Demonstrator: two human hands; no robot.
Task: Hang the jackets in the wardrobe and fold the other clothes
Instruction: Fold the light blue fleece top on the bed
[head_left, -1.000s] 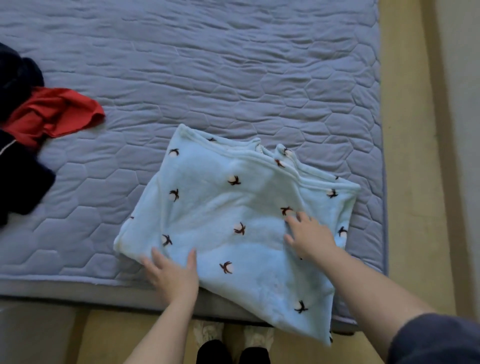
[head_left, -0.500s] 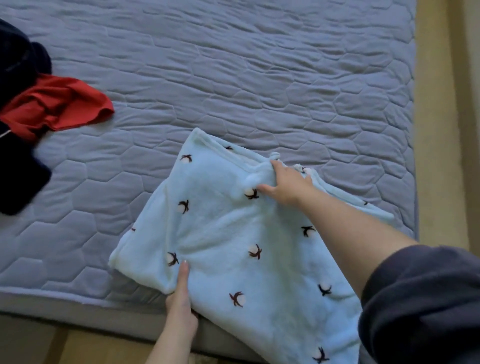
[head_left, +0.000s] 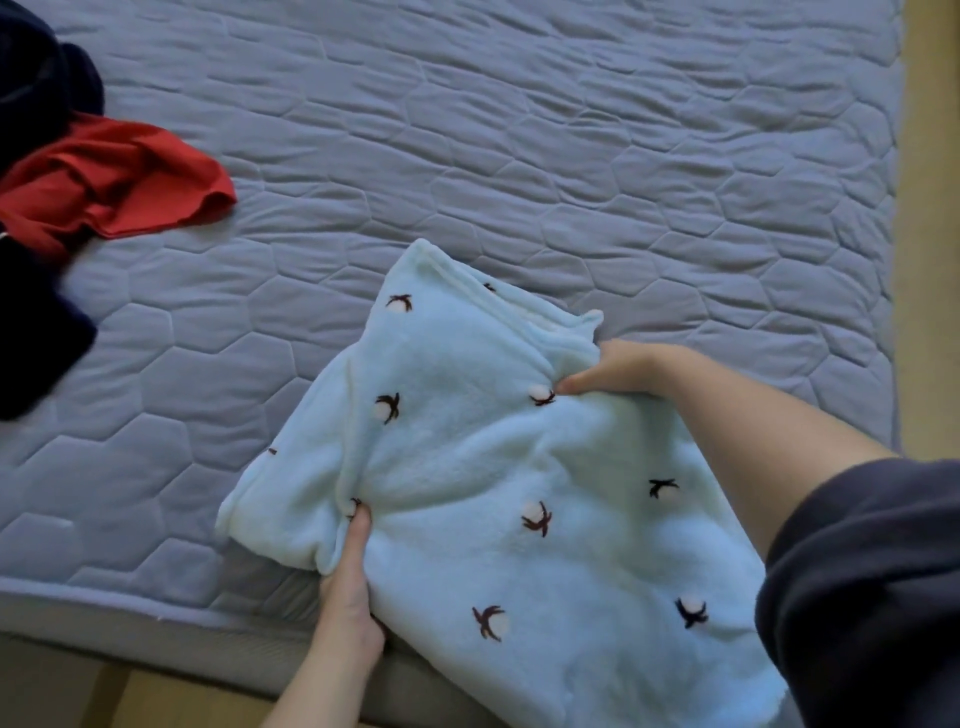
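My left hand (head_left: 348, 587) and right hand (head_left: 618, 366) both gripped the half-folded blue fleece (head_left: 493, 467); the red garment (head_left: 114, 182) and dark clothes (head_left: 36, 332) lay unfolded.

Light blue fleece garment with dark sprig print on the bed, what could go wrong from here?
1. The light blue fleece garment overhangs the front edge of the grey quilted mattress; let go, it might slide off.
2. It is bunched between the left hand and the right hand, both gripping it, so the fold may come out creased.
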